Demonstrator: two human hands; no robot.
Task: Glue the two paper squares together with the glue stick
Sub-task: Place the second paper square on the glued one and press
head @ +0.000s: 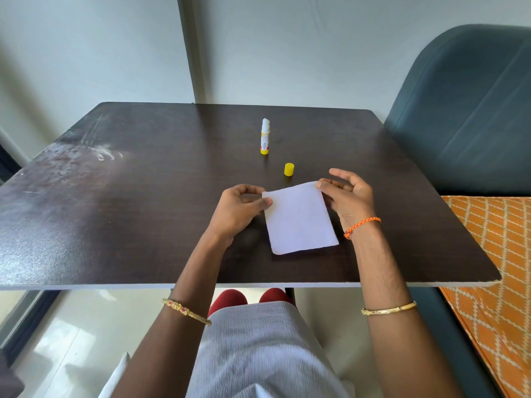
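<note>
A white paper square (300, 218) lies on the dark table (143, 202), near the front edge. I see one sheet on top; whether a second lies under it I cannot tell. My left hand (238, 211) pinches its far left corner between thumb and fingers. My right hand (349, 196) holds the far right corner with its fingertips, other fingers spread. The glue stick (265, 137) stands upright and uncapped farther back, its white glue exposed. Its yellow cap (289, 169) stands between the stick and the paper.
A teal padded chair (465, 110) stands at the right of the table, with an orange patterned cloth (500, 254) below it. A dark vertical post (189, 50) runs up the wall behind. Whitish smears mark the table's left side.
</note>
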